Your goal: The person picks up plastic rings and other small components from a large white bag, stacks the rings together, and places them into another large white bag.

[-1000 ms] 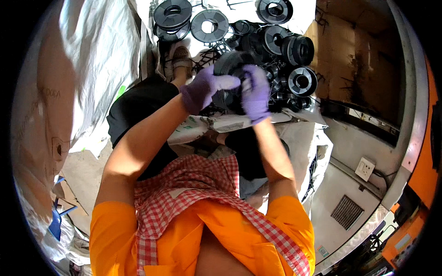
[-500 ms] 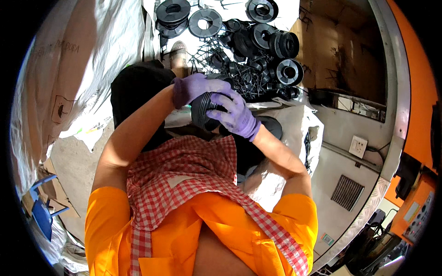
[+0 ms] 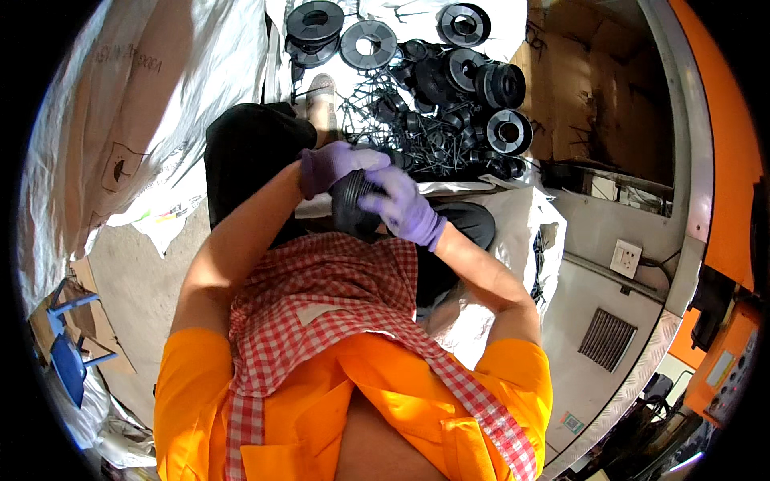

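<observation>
Contact with the ridged black piece (image 3: 350, 212) is made by both hands, so neither can be called nearer. From the left hand (image 3: 343, 163) the piece lies just toward the body; from the right hand (image 3: 403, 207), to the left. Its upper edge appears clasped by the left grip, while the right fingers are laid over its right side, blurred, so how far that grip is closed cannot be told. Its long axis is hidden by the gloves. A second earlier it was held farther out, over the black spools (image 3: 501, 86); now it has been drawn toward the checked apron (image 3: 273, 289).
</observation>
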